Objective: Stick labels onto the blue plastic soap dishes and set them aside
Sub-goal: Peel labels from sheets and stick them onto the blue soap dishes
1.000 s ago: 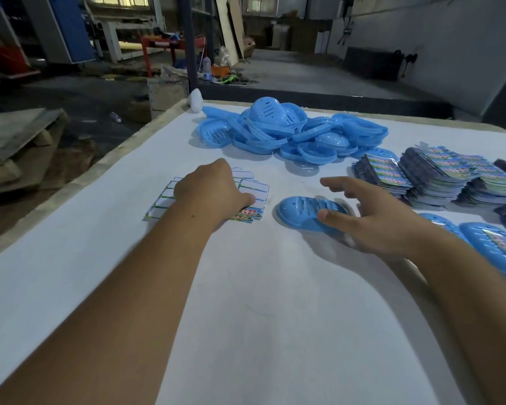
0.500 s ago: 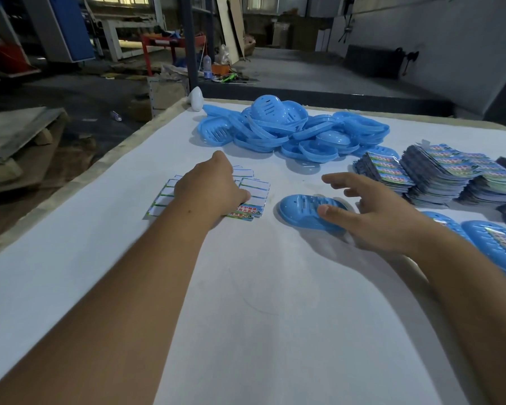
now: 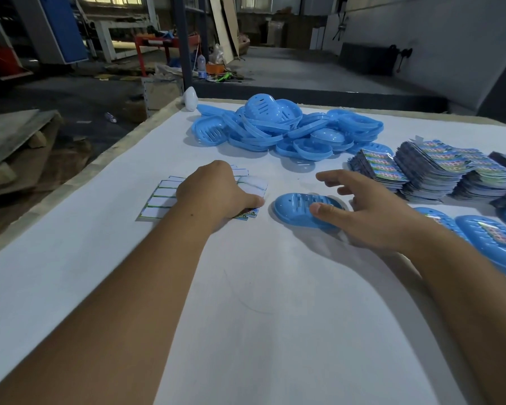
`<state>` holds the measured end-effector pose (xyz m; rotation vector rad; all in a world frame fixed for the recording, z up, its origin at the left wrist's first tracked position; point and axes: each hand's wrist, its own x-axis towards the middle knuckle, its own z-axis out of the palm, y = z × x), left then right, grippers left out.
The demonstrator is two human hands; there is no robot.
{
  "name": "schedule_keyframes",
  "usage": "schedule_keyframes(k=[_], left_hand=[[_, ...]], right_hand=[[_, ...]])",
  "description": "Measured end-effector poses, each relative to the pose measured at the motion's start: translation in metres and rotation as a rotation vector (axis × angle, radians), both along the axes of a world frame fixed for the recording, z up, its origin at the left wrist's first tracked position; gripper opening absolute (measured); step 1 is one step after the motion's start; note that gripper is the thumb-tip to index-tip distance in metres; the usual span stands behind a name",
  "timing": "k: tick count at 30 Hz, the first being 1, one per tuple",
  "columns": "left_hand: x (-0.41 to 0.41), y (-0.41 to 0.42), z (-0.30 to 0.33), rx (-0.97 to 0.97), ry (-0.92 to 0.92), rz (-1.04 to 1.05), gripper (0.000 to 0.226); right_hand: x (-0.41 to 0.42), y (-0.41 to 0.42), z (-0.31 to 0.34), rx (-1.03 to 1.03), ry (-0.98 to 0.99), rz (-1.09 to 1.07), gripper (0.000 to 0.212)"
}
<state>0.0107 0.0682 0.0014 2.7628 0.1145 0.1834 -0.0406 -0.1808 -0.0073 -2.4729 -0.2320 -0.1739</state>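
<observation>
Blue soap dish (image 3: pixel 298 210) under right hand (image 3: pixel 371 217), thumb pressing, fingers spread | left hand (image 3: pixel 216 191) on labels (image 3: pixel 164 200), grip hidden

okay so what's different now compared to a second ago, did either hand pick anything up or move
Very little changed. The left hand still rests on the sheet of labels, and nothing shows it lifting one. The right hand still steadies the lone soap dish, thumb on it and fingers spread; the dish is in the same spot. The pile of soap dishes, the label stacks and the labelled dishes lie unmoved.
</observation>
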Motion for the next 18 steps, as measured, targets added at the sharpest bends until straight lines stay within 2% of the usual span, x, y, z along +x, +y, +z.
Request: schedule_keyframes(k=[2,4,7,11,13,15,18], left_hand=[[0.000,0.000,0.001,-0.088,0.027,-0.018,0.063],[0.000,0.001,0.003,-0.198,0.026,-0.031,0.047],[-0.002,-0.002,0.007,-0.560,0.011,-0.028,0.026],[-0.009,-0.012,0.015,-0.867,-0.032,-0.096,0.003],[-0.015,-0.020,0.017,-0.966,-0.022,-0.148,0.003],[-0.020,-0.029,0.017,-1.038,0.011,-0.191,0.006],[-0.026,-0.040,0.015,-1.099,0.065,-0.233,0.008]], right_hand=[[0.000,0.001,0.000,0.006,-0.002,-0.006,0.068],[0.000,0.001,-0.001,0.018,-0.002,-0.013,0.067],[0.000,0.003,-0.001,0.056,-0.029,-0.015,0.057],[-0.001,0.009,0.005,0.143,-0.211,-0.038,0.022],[-0.002,0.012,0.008,0.244,-0.267,-0.033,0.009],[-0.003,0.016,0.009,0.398,-0.228,0.006,0.012],[-0.003,0.019,0.007,0.568,-0.117,0.045,0.028]])
